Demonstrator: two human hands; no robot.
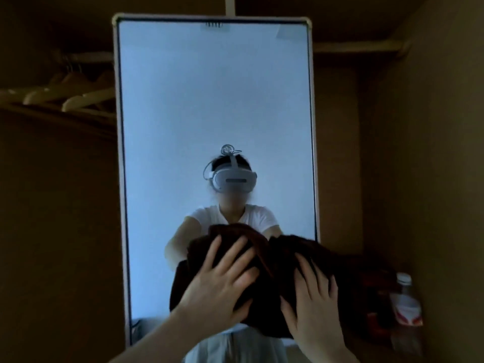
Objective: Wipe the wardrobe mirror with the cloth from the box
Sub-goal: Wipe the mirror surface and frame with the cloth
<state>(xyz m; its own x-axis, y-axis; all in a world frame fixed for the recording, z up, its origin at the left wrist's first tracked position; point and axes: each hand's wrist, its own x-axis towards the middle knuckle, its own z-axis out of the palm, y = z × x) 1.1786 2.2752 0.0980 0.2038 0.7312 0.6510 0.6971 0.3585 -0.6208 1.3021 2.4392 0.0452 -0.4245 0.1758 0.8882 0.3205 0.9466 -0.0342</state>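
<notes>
A tall white-framed mirror [214, 100] stands upright inside the dark wardrobe, filling the middle of the head view. A dark brown cloth [275, 260] lies spread against the mirror's lower part and reaches past its right edge. My left hand [222, 281] presses flat on the cloth with fingers spread. My right hand [311, 297] presses on the cloth's right portion, fingers straight. The glass reflects a person in a white shirt wearing a headset.
Pale wooden hangers [65, 95] hang on a rail at the upper left. A plastic bottle with a red and white label [406, 307] stands at the lower right, close to the cloth. Brown wardrobe walls [419, 153] close in on both sides.
</notes>
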